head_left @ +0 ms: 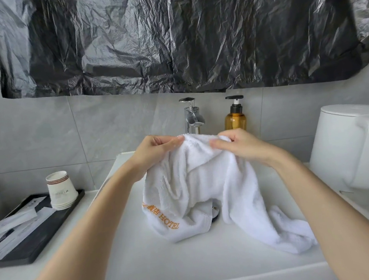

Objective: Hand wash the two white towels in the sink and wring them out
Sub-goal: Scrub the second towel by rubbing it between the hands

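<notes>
A white towel (197, 184) with orange HOTEL lettering hangs over the white sink (191, 260), its lower folds lying in the basin. My left hand (155, 149) pinches its top edge on the left. My right hand (241, 145) pinches the same edge on the right, just in front of the chrome tap (192, 116). White cloth (288, 231) trails to the right along the basin floor; I cannot tell whether it is a second towel. The drain (215, 212) is partly hidden behind the cloth.
An amber pump bottle (235, 117) stands right of the tap. A white kettle (352, 145) sits on the right counter. On the left, a black tray (30, 245) holds stacked paper cups (60, 191) and sachets. Black plastic sheeting (179, 33) covers the wall above.
</notes>
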